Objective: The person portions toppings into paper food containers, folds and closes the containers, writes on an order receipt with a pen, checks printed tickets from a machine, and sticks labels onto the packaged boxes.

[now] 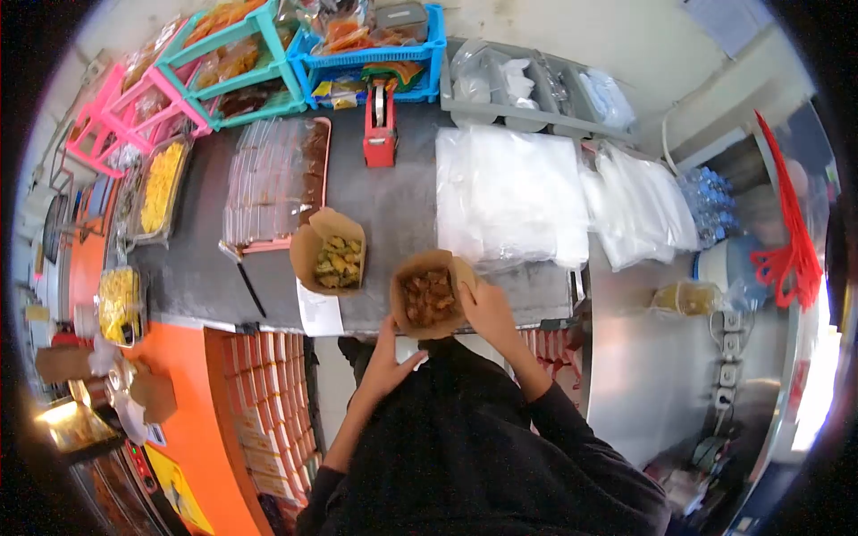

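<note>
A brown paper takeaway box (400, 268) stands open near the front edge of the dark worktop, with chunks of brown saucy food (430, 299) inside. My right hand (490, 314) grips its right side by the raised flap. At the near left corner, my left hand (384, 364) cups the box, fingers along the side and thumb apart. Just left stands a second open paper box (308, 250) holding greenish-yellow pieces of food (340, 262). Under its near edge lies a white slip of paper (320, 313). A black pen (252, 289) lies farther left.
Behind the boxes are a red tape dispenser (380, 138) and a pink-edged tray of clear packs (273, 174). Stacked plastic bags (509, 192) cover the right side. Coloured baskets (366, 61) and a grey divided bin (536, 89) line the back. Yellow food trays (164, 188) stand left.
</note>
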`<state>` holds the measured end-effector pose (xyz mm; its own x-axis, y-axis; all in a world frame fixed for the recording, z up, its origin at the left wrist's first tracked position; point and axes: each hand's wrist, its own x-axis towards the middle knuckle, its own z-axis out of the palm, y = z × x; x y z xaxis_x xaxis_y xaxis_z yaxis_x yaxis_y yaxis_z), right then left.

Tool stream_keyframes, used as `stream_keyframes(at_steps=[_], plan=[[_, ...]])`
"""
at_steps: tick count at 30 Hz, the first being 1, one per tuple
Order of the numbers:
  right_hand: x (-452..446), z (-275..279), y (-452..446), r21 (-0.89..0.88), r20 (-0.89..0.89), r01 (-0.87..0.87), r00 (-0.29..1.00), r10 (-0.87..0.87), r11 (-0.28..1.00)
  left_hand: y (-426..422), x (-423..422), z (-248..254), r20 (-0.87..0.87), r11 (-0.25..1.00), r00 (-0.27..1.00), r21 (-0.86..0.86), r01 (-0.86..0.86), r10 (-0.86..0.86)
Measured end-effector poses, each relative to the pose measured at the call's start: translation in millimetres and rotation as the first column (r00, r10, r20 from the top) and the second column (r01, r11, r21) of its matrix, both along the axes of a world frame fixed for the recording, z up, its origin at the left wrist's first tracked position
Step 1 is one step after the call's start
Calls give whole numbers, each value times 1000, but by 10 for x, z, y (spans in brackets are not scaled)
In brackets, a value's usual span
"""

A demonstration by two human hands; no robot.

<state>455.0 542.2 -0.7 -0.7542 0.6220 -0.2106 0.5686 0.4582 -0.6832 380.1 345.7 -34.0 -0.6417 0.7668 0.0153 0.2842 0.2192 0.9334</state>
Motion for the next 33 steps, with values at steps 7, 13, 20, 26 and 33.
stream_keyframes(at_steps=[7,13,20,26,33], plan=[[350,1,-184,-328,-164,-248,965,203,912,105,151,-249,321,909,852,-84,-409,413],[645,-83,31,-249,-292,-382,906,307,890,188,219,-144,266,824,808,75,-562,526],[143,-339,299,-24,-485,-454,784,387,891,51,711,169,355,956,888,-94,-279,294],[621,-191,54,178,-278,-524,785,553,833,122,530,185,-127,973,976,-126,-191,175],[455,-339,212,530,-334,-549,566,754,647,37,318,-129,-607,967,777,-52,-249,167]])
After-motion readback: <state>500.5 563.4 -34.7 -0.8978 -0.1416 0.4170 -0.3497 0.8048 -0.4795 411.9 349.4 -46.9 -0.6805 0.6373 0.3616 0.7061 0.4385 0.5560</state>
